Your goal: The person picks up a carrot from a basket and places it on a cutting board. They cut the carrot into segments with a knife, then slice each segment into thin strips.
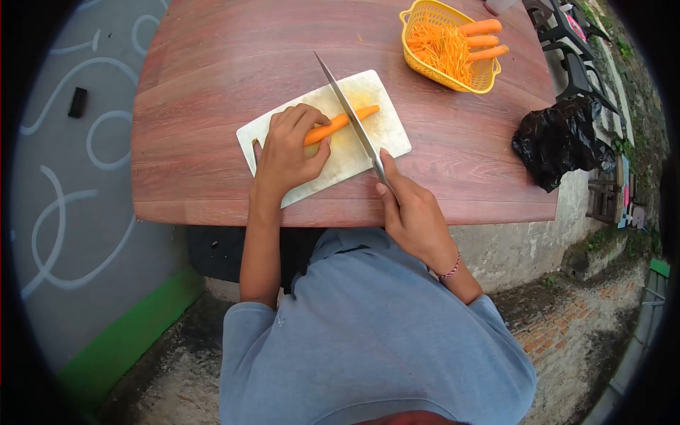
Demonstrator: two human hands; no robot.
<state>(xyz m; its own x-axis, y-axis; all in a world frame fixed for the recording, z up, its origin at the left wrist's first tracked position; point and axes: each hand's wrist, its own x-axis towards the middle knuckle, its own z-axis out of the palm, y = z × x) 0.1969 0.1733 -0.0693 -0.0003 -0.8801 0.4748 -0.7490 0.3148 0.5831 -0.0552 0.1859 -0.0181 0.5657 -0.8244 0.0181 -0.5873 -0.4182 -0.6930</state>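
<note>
A white cutting board [354, 159] with yellow-orange stains lies at a slant near the table's front edge. Across it rests an orange carrot [333, 127], its left end held down by the fingers of my left hand [291, 150]. My right hand [414, 216] is closed on the handle of a long knife [352, 113]. The blade crosses over the carrot right of my left fingertips and points away to the upper left. Whether it has cut into the carrot cannot be made out.
A yellow basket [453, 81] at the back right holds shredded carrot [444, 51] and whole carrots [483, 41]. A black plastic bag [559, 142] sits at the right edge of the wooden table [205, 113]. Dark chairs [577, 71] stand beyond.
</note>
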